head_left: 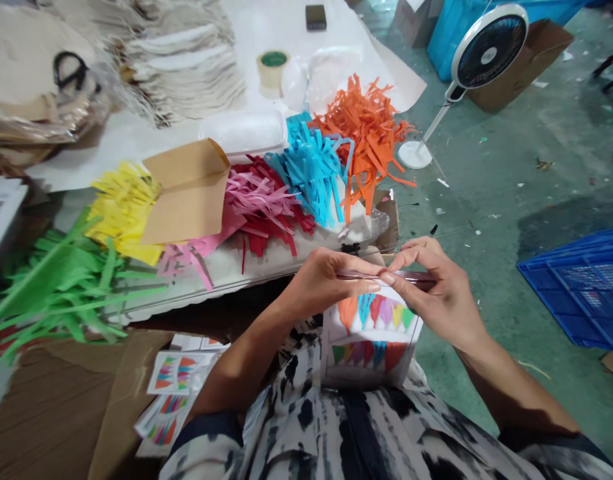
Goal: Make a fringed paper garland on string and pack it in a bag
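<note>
Against my lap is a white packet, its front printed with two rows of coloured bunting. A shiny, clear plastic edge runs along its top. My left hand pinches this top edge on the left, thumb in front. On the other side, my right hand grips the same edge, and the fingertips of both hands nearly meet at its middle. Whatever lies inside the packet is hidden. More printed bunting cards lie to the left of my left forearm, partly covered by it.
Fringed paper bundles line the table edge: green, yellow, pink, blue and orange. A brown envelope overlaps the yellow one. Right are a fan and blue crate; a tape roll stands behind.
</note>
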A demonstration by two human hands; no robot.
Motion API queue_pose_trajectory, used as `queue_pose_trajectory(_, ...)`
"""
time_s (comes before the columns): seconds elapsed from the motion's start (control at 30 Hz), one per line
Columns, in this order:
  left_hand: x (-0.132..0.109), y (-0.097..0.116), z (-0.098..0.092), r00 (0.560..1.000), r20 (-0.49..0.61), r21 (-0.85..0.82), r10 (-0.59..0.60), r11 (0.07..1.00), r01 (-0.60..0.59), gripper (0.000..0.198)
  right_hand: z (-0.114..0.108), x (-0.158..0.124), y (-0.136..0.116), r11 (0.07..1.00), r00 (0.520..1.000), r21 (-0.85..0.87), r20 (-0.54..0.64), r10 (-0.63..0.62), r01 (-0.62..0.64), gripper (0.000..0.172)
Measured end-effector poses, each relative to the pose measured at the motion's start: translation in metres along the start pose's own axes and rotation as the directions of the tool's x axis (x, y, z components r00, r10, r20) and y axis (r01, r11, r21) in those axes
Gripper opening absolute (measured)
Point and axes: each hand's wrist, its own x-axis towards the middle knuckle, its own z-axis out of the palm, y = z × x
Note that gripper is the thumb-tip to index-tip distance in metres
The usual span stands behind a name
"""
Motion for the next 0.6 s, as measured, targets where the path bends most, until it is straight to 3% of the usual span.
queue_pose_trajectory(0.3,0.0,-0.003,0.004,0.997,-0.059,0.073,0.044,0.997,-0.039,0.025,0.005,-0.002,-0.004,0.999,0.998,-0.042,-0.064,0.021,-0.024,0.014)
queue_pose_trajectory(0.43,-0.001,-0.003,0.006,0.996,-0.077,0.102,0.051,0.994,-0.043,0.023,0.007,-0.004,-0.002,1.0,0.988,0.026,-0.155,0.002,0.002,0.044)
queue_pose_trajectory(0.6,-0.001,-0.002,0.004,0.995,-0.056,0.072,0.085,0.994,-0.081,0.031,0.005,-0.008,0.009,0.973,0.966,-0.076,-0.123,-0.228,0.22,0.022)
